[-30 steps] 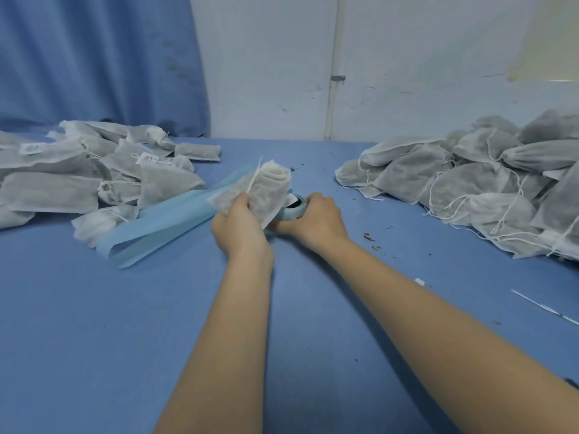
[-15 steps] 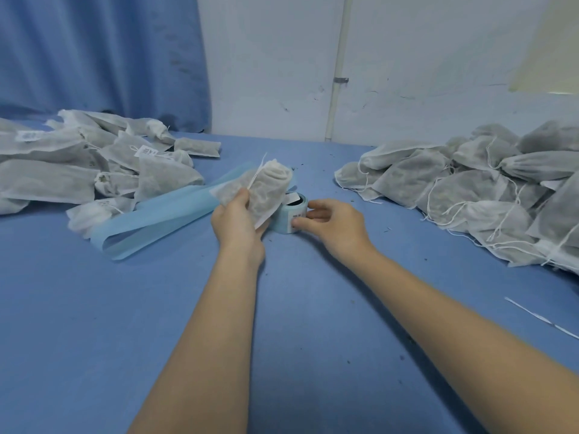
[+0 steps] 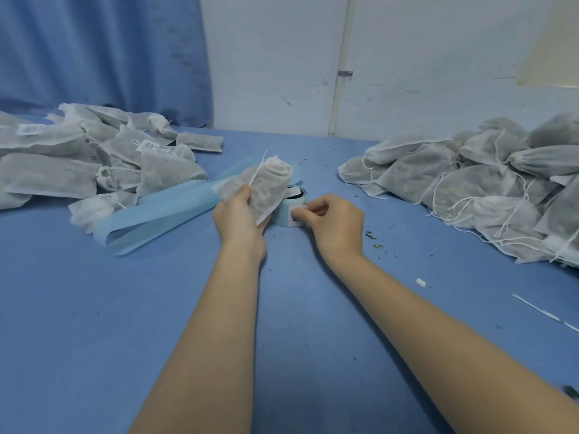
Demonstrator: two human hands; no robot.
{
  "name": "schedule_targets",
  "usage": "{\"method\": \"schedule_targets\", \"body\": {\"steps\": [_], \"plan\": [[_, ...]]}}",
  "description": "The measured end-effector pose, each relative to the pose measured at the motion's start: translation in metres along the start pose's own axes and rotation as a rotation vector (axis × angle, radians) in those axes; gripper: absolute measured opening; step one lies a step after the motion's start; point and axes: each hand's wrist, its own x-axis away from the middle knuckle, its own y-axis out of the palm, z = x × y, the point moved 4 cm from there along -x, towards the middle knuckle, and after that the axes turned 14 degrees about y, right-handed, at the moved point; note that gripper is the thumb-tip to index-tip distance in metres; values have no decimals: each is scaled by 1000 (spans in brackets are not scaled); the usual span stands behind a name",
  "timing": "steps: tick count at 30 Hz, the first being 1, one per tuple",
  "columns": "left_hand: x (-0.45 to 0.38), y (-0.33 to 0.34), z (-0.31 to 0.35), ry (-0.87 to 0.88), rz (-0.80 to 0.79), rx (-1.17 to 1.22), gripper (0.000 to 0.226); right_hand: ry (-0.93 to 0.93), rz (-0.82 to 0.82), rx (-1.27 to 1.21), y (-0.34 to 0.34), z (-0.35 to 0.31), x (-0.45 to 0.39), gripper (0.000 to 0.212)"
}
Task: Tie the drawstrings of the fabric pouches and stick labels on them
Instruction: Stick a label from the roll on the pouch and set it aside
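Note:
My left hand (image 3: 235,217) grips a filled white fabric pouch (image 3: 264,187) and holds it up above the blue table, its tied top pointing away from me. Right beside it stands a small light-blue label roll (image 3: 286,211). With thumb and fingertips my right hand (image 3: 332,223) pinches a white label (image 3: 296,213) at the roll's front. The roll's left side is hidden behind the pouch.
A pile of labelled pouches (image 3: 94,161) lies at the left. A bigger pile of pouches with loose drawstrings (image 3: 470,180) fills the right. A long blue backing strip (image 3: 163,217) trails left from the roll. The wall (image 3: 407,73) stands close behind the table (image 3: 94,339).
My right hand has closed from loosely touching the roll to pinching a label at its front. The left hand still holds the pouch in about the same place.

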Motion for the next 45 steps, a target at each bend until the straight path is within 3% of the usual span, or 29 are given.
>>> {"method": "schedule_targets", "body": {"steps": [5, 13, 18, 24, 31, 34, 37, 45], "plan": [[0, 1, -1, 16, -11, -20, 22, -146, -70, 234, 2, -6, 7, 18], [12, -1, 9, 208, -96, -171, 15, -270, -419, 356, -27, -12, 40, 15], [38, 16, 23, 373, -443, -336, 7, -296, -356, 126, -78, -39, 43, 19], [65, 39, 19, 329, -736, -383, 12, -350, -219, 137, -111, -47, 34, 14], [78, 45, 13, 209, -860, -328, 13, -366, -122, 88, -116, -38, 26, 16], [79, 46, 13, 156, -865, -285, 14, -317, -155, -22, -116, -35, 24, 29], [81, 47, 12, 186, -856, -344, 38, -250, -218, -100, -114, -33, 21, 43], [85, 52, 14, 218, -831, -384, 36, -158, -170, -368, -106, -31, 16, 12]]}}
